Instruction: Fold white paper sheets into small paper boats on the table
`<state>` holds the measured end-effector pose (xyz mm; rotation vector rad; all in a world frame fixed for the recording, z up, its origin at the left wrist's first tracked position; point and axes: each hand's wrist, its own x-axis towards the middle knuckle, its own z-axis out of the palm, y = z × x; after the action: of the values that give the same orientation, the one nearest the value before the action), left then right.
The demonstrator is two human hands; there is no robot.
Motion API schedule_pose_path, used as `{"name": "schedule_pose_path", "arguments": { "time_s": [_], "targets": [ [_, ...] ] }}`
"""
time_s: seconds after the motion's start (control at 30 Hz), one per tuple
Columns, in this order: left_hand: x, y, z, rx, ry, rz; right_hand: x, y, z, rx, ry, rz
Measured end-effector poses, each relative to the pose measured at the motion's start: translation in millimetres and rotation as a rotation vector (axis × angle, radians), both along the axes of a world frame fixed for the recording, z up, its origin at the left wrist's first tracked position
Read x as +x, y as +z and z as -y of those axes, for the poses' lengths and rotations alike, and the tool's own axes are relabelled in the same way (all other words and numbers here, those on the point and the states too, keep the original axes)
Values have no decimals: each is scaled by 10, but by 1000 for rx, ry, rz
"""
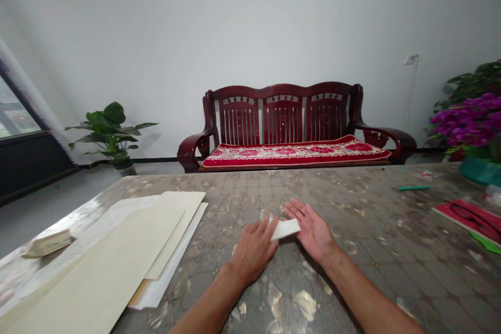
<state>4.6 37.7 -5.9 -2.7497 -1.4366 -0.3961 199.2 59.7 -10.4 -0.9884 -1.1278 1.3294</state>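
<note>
A small white folded strip, seemingly paper [286, 229], lies between my two hands over the middle of the table. My left hand [256, 247] grips its left end, with the fingers laid over it and the thumb along the near edge. My right hand [313, 230] is open at the strip's right end, palm turned up and inward, fingers stretched out. The strip's right end meets or overlaps the base of that palm; whether it touches cannot be made out. The part of the strip under my left fingers is hidden.
Large cream paper sheets [113, 250] cover the table's left side, with a small paper stack [49, 243] beside them. At right lie a green pen [414, 188], a red booklet [450, 211] and dark glasses [475, 219]. A purple flower pot [479, 168] stands behind; a wooden bench [282, 120] faces the table.
</note>
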Motion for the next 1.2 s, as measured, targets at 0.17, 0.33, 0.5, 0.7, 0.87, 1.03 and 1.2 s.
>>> {"name": "schedule_pose_path", "arguments": {
  "time_s": [0.17,0.33,0.5,0.7,0.87,1.03,1.2],
  "targets": [
    [-13,80,-2,-71,59,181,-47,18,66,-28,-49,-37],
    [16,105,49,-125,120,292,-235,6,245,26,-1,73],
    [102,82,105,-152,113,280,-404,23,344,151,78,127],
    [142,24,115,-203,-21,412,-414,37,334,150,57,135],
    [99,-21,65,-317,-12,577,-362,28,310,149,72,141],
    [79,-16,38,-382,-31,672,-341,57,294,135,75,163],
    [72,-36,20,-398,-83,698,-349,132,317,158,94,147]
  ]
}}
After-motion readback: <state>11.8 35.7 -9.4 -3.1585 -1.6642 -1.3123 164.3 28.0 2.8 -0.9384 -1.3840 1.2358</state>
